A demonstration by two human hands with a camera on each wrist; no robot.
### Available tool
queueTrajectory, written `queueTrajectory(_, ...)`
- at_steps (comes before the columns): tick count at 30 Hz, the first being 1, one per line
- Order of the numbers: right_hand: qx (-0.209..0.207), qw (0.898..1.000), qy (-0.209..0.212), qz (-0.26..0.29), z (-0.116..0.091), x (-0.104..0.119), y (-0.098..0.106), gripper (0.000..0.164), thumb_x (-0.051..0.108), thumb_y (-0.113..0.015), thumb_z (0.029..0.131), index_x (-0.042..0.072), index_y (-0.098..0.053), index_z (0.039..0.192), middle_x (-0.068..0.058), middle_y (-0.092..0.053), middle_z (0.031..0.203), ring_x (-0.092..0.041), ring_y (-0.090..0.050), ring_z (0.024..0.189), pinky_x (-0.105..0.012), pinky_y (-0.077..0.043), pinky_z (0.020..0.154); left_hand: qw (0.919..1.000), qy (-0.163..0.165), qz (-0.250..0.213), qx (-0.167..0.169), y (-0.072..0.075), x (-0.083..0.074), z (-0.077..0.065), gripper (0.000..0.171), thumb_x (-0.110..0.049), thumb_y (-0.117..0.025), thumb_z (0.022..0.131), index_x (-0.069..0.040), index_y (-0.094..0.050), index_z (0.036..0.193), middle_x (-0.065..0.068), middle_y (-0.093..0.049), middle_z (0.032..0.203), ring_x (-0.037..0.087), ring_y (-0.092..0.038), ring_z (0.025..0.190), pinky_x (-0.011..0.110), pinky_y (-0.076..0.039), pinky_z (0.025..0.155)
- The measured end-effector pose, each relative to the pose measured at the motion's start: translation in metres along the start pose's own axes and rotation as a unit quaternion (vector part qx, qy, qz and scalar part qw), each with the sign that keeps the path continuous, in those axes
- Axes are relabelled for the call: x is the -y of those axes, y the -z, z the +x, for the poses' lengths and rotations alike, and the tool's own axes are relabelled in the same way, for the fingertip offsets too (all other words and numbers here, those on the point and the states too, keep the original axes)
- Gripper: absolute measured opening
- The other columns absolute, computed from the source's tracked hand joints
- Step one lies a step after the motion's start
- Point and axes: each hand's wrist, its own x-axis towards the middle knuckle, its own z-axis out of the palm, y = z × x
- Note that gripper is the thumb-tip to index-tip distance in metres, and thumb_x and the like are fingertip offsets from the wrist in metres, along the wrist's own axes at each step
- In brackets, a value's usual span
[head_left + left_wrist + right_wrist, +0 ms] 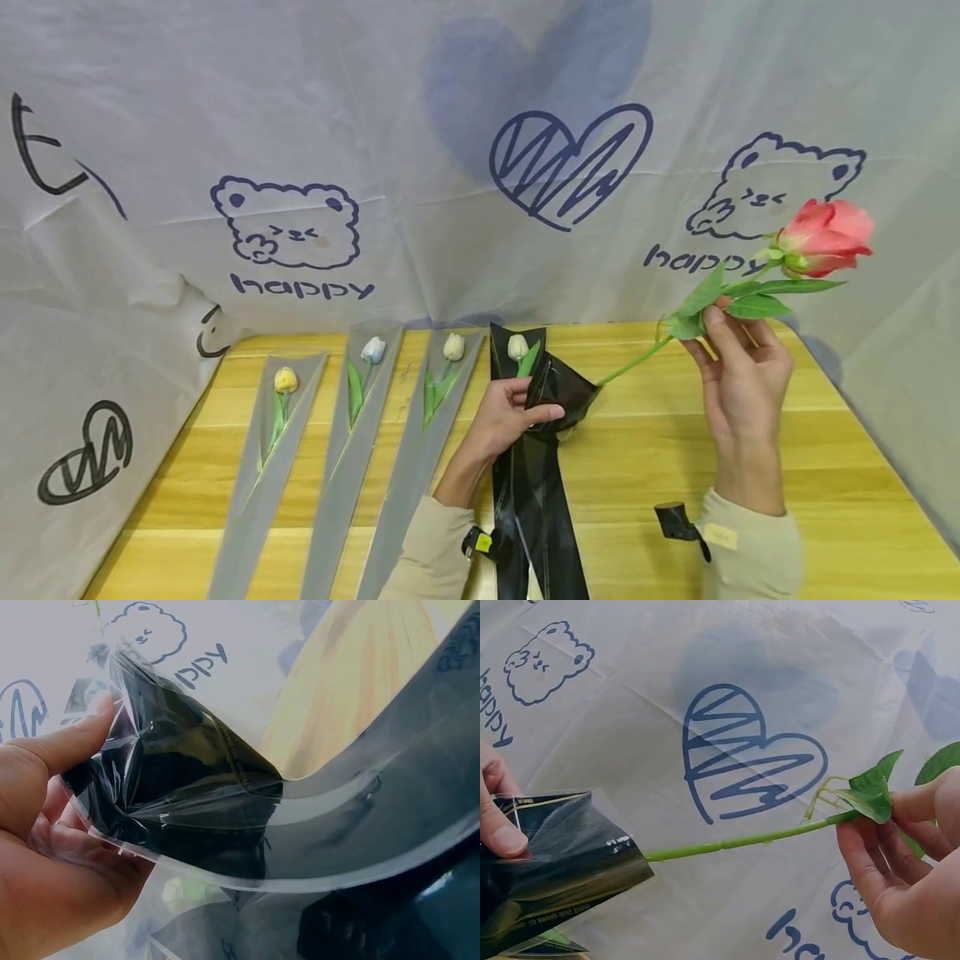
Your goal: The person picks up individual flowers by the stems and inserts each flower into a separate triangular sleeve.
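Note:
In the head view my right hand (742, 379) pinches the green stem of a pink rose (825, 237), just by its leaves (705, 292). The bloom points up and to the right. The lower stem (742, 842) runs into the mouth of a black flower sleeve (566, 387); its end is hidden inside. My left hand (506, 417) grips this sleeve near its mouth, thumb on top. Beneath it lies another black sleeve (498, 342) printed with a white tulip (517, 347). The left wrist view shows the held sleeve (195, 757) creased and bent beside the thumb.
Three grey sleeves lie side by side to the left, with a yellow tulip (286, 380), a blue tulip (372, 350) and a white tulip (453, 347). They rest on a wooden table (645, 467). A printed white cloth (420, 250) hangs behind and at both sides.

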Motion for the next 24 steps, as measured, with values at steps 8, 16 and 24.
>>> queueTrajectory(8,0.005,0.998,0.052,0.038,-0.002,0.002,-0.007,0.029,-0.015,-0.073,0.086,-0.017,-0.063,0.113,-0.021,-0.068,0.098,-0.03,-0.071,0.083,-0.036,-0.061,0.067,1.0,-0.006,0.0,-0.005,0.001,-0.001,0.0,0.03,-0.003,-0.079,0.09,0.004,-0.072,0.118,0.018,-0.076,0.103,0.019,-0.075,0.085,0.029,-0.057,0.074)
queueTrajectory(16,0.058,0.994,0.021,-0.09,-0.009,-0.004,-0.01,0.021,-0.01,-0.072,0.089,-0.013,-0.069,0.109,-0.013,-0.071,0.095,-0.021,-0.071,0.086,-0.031,-0.061,0.069,0.9999,-0.008,0.001,-0.012,0.001,-0.003,-0.001,0.032,-0.004,-0.079,0.089,0.005,-0.071,0.119,0.018,-0.076,0.102,0.019,-0.075,0.085,0.032,-0.058,0.079)
queueTrajectory(24,0.115,0.977,-0.003,-0.178,-0.018,-0.018,-0.016,0.021,-0.014,-0.069,0.09,-0.009,-0.071,0.11,-0.009,-0.072,0.096,-0.017,-0.075,0.085,-0.029,-0.06,0.072,0.9998,-0.011,0.01,-0.011,-0.001,-0.01,-0.001,0.037,-0.005,-0.08,0.089,0.004,-0.07,0.123,0.017,-0.076,0.1,0.015,-0.073,0.083,0.038,-0.058,0.082)
